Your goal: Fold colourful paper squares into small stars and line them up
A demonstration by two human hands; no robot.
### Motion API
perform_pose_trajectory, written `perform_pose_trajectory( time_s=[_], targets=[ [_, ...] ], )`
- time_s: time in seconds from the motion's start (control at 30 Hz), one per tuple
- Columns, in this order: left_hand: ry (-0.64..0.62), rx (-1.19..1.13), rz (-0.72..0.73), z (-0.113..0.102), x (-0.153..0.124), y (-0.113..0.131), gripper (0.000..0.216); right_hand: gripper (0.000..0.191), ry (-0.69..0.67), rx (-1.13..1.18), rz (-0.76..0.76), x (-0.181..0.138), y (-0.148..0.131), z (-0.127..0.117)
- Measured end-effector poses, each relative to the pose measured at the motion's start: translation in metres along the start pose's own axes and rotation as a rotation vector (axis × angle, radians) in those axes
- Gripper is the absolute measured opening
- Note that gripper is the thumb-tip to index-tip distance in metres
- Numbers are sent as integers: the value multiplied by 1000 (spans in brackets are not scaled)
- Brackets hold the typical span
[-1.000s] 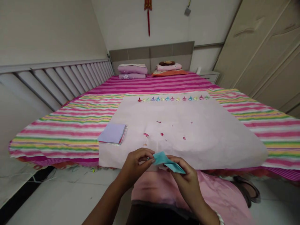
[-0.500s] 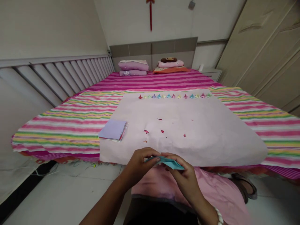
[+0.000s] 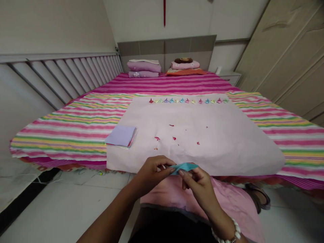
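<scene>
Both my hands pinch a small folded teal paper piece just in front of the bed's near edge. My left hand grips its left end with fingers closed. My right hand holds it from the right and below, fingers curled round it. The paper is seen nearly edge-on. It hovers over the near edge of a large pale pink paper sheet spread on the striped bed.
A stack of coloured paper squares, lilac on top, lies at the sheet's left edge. A row of several small folded paper shapes lines the far edge. Tiny red scraps dot the middle. Pillows and folded bedding are at the headboard.
The teal paper has been turned and pressed flatter between my fingers, showing less of its face. My hands have closed in together and the view has tilted slightly down.
</scene>
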State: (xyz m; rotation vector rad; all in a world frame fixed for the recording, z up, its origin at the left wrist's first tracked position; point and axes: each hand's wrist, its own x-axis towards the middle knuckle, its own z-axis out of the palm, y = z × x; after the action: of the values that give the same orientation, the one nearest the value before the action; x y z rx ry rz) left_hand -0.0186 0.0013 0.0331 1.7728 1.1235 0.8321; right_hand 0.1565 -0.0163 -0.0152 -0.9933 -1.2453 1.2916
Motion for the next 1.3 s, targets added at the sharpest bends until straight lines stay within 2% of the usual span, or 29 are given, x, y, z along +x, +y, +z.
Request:
perform_pose_trajectory(
  time_s=[0.3, 0.43, 0.53, 0.7, 0.83, 0.97, 1.17, 1.3],
  targets=[
    [-2, -21, -37, 6, 0, 0, 15, 24, -48, -9, 19, 0, -9, -2],
    [42, -120, -96, 13, 0, -2, 48, 25, -53, 11, 39, 1, -7, -1],
    [61, -94, -72, 16, 0, -3, 59, 28, -28, 52, 63, 3, -3, 1],
    [129, -122, -104, 23, 2, -7, 61, 40, 100, 53, 60, 5, 5, 3],
    [191, -127, -139, 29, 4, -10, 58, 29, 176, 77, -50, 6, 8, 4],
    [255, -56, -125, 32, 5, -12, 58, 19, 120, 27, -85, 5, 8, 5],
    [264, 15, -92, 35, 4, -18, 55, 29, 74, 76, -35, 7, 10, 8],
    [266, 6, -121, 35, 3, -20, 54, 22, 58, 8, 3, 5, 9, 10]
  ],
)
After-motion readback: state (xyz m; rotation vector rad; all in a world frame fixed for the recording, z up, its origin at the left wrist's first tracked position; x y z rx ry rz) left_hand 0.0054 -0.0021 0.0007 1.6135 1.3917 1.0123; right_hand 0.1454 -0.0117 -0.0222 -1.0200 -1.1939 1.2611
